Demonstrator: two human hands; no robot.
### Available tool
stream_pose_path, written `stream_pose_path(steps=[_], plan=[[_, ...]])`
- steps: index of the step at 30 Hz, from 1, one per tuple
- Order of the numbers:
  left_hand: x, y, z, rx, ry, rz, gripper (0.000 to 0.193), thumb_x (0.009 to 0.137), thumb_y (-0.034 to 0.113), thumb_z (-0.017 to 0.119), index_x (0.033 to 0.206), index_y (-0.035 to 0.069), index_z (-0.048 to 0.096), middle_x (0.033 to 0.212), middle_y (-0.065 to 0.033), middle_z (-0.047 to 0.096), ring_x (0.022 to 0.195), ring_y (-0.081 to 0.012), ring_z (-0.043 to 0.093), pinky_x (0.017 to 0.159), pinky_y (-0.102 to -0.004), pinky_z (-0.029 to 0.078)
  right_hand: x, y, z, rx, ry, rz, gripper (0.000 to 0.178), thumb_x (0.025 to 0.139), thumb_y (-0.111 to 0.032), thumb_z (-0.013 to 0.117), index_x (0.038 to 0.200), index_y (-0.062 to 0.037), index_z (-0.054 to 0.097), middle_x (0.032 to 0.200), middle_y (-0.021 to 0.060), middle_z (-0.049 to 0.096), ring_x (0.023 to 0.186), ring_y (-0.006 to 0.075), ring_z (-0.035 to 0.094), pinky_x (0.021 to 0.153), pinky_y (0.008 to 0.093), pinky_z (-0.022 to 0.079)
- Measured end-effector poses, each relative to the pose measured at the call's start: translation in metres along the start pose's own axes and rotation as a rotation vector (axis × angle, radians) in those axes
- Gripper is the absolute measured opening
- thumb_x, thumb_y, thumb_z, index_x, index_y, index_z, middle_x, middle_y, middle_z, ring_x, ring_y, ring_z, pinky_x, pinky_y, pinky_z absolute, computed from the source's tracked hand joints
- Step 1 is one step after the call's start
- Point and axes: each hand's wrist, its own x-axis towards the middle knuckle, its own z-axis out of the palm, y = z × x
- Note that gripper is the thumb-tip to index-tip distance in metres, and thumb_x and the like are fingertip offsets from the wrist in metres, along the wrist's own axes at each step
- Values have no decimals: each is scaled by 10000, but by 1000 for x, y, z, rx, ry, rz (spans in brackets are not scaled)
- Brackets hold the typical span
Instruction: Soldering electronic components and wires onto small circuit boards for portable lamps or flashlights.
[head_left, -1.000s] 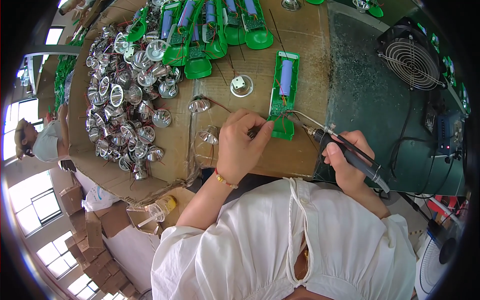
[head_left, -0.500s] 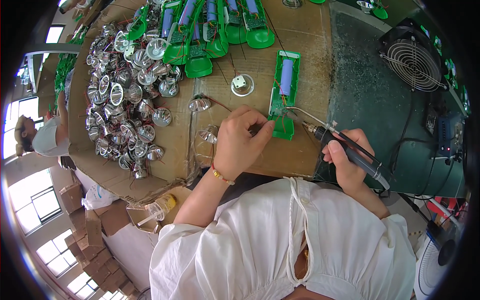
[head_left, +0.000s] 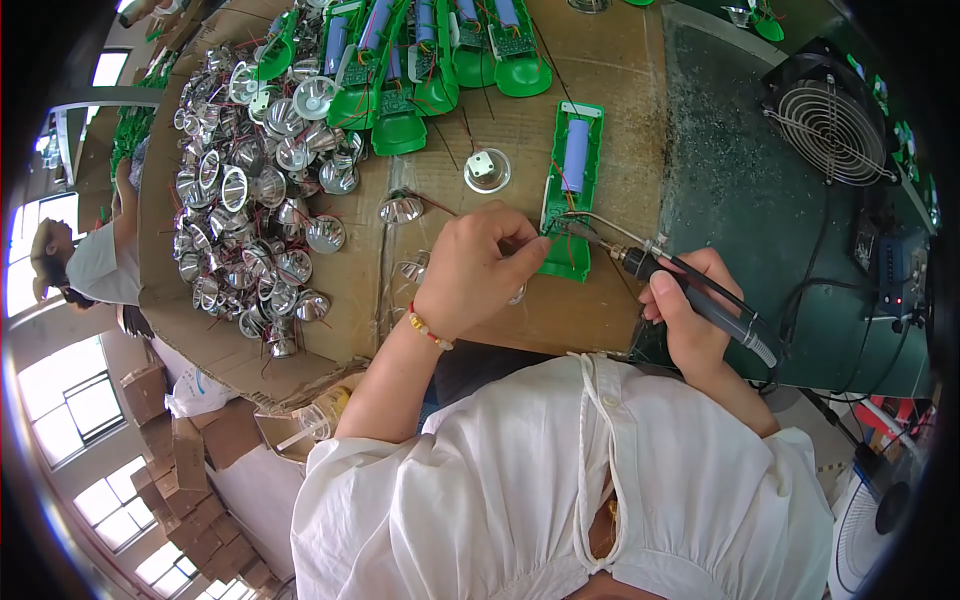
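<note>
My right hand [head_left: 695, 310] grips a soldering iron [head_left: 700, 300] with a thin metal tube along it. Its tip reaches the small circuit board [head_left: 556, 218] in a green plastic housing [head_left: 567, 268], which lies upright on the cardboard and holds a purple cylindrical battery [head_left: 575, 155]. Thumb and forefinger of my left hand [head_left: 480, 265] are pinched beside the board, on what looks like a thin wire, mostly hidden by the fingertips. Below that hand the edge of a shiny reflector [head_left: 518, 295] shows. Red wires run around the board.
Many silver reflectors [head_left: 250, 190] fill a cardboard box at left. Several green housings with batteries [head_left: 400, 130] lie at the back. Loose reflectors [head_left: 487, 170] sit nearer. At right stand a fan with a wire guard [head_left: 828, 130] and a blue device [head_left: 900, 270]. Another person [head_left: 100, 260] is at far left.
My left wrist and forearm have shifted slightly left, with the fingertips still by the board. A reflector edge now shows below my left hand. The iron stays at the board.
</note>
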Motion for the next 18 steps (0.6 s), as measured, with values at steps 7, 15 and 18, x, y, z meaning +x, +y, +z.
stream_pose_path(steps=[7,15,18], plan=[[4,1,-4,-85,-62,-53,182,783,138,627,710,-25,591,608,-2,532,546,-42,458,479,-225,378,-4,1,-2,115,65,69,132,822,-82,590,870,8,507,660,91,596,536,90,552,491,206,457],[3,-1,-3,-102,-84,-72,177,788,131,622,708,-23,589,598,8,529,545,-31,447,476,-218,371,-3,2,-8,105,65,16,150,825,-92,588,893,8,500,669,94,598,540,98,559,500,205,461],[4,0,-3,-86,-92,-80,180,790,132,622,707,-24,588,599,13,526,546,-30,444,477,-215,369,-1,4,-12,100,111,-7,149,824,-93,589,887,7,498,667,95,596,532,99,554,493,205,456]])
